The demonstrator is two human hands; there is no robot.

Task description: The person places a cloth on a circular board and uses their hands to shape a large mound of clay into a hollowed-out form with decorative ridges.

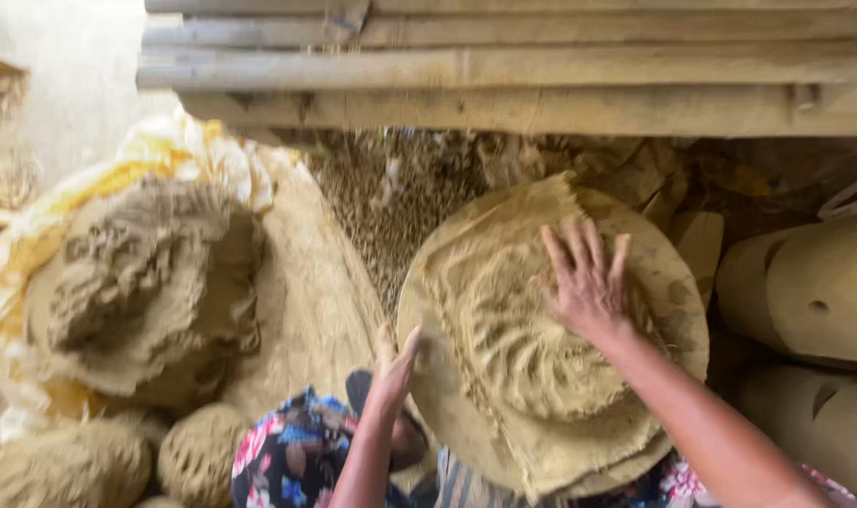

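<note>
the clay mound (137,292) is blurred, and the clay cylinders (809,292) run past the right edge.

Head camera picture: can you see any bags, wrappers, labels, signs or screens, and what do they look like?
Plastic sheet or sack: left side, under the big clay heap; crumpled, white with yellow patches.
No labels, signs or screens show.

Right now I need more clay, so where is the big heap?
In the head view the big clay heap lies at the left on a yellow-and-white sheet, left of the round clay slab under both hands, with clay balls just below it.
</note>
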